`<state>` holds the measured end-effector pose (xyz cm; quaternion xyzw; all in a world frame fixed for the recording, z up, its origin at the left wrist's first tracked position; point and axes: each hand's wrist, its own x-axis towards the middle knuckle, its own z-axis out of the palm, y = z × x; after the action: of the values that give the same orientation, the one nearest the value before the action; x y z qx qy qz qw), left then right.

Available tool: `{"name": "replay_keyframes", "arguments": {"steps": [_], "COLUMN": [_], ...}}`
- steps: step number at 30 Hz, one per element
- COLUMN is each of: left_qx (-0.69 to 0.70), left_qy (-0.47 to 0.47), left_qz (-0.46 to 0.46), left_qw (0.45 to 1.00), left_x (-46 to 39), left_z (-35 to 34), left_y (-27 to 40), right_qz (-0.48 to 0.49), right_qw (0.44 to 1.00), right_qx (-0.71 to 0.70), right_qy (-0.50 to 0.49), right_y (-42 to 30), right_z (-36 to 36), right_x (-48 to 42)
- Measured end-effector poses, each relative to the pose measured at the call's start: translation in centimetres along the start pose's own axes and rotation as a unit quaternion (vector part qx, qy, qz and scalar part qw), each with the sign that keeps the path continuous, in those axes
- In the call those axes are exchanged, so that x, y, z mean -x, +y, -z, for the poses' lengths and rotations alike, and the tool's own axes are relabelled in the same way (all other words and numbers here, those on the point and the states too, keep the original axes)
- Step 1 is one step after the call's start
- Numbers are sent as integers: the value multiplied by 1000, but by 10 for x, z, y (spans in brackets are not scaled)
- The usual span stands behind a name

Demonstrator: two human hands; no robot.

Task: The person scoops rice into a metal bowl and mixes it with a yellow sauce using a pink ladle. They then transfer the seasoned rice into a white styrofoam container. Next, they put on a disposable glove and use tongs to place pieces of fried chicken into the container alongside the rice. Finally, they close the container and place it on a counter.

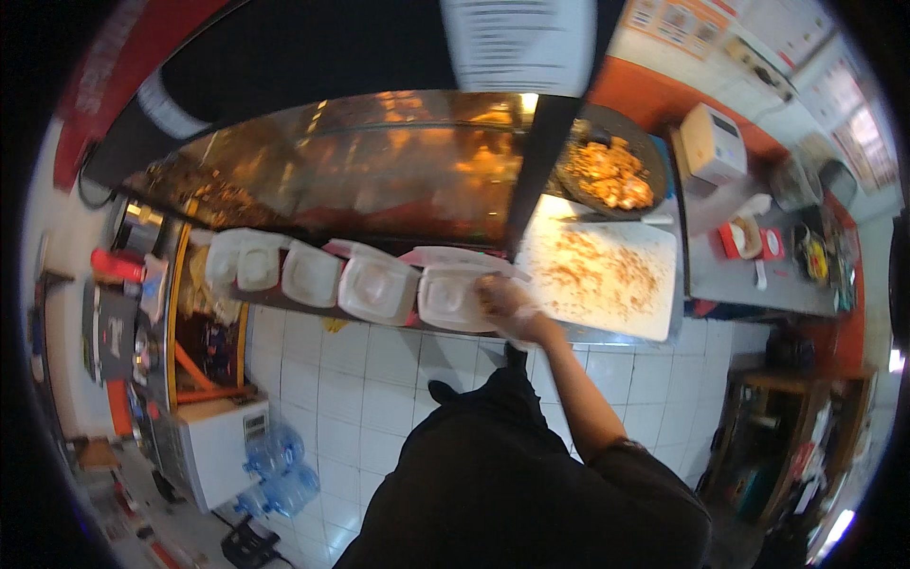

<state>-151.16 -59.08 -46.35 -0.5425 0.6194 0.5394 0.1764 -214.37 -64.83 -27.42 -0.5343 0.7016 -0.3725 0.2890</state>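
Observation:
My right hand (513, 311), in a clear plastic glove, reaches over the right end of an open white takeaway box (435, 295). Brownish blur at the fingers hides whether food is held there. Leftward along the narrow ledge stand more open white boxes (377, 290), (310, 276). Just right of the hand, a white cutting board (604, 277) carries scattered brown food bits. A knife with a white handle (655, 220) lies at the board's far edge. Beyond it, a dark round pan (657, 174) holds pieces of browned meat (610, 174). My left hand is out of view.
A glass-fronted, lit food cabinet (398, 174) rises behind the boxes. On the right-hand counter (718, 263) sit a white device (713, 146) and a red-and-white carton (743, 237). Large blue water bottles (281, 473) stand on the tiled floor (384, 363) by a white box-shaped appliance (224, 448).

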Motion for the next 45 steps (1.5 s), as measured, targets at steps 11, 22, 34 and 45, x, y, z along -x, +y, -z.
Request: {"name": "replay_keyframes", "arguments": {"steps": [11,22,34,45], "left_qx": [318,-18,21,164], "left_qy": [146,5,2,21], "left_qz": [33,-7,24,-50], "left_qw": [936,1000,999,985], "left_x": [-80,-47,-66,-109], "left_z": [67,-41,-22,11], "left_y": [158,168,187,165], "right_qz": [-241,-311,-365,-238], "right_qw": [964,837,844,901], "right_qx": [-26,403,362,322], "right_qy": [111,202,152,163], "right_y": [82,157,141,180], "right_z": [177,196,231,225], "right_x": [-1,-87,-95,-95]}}
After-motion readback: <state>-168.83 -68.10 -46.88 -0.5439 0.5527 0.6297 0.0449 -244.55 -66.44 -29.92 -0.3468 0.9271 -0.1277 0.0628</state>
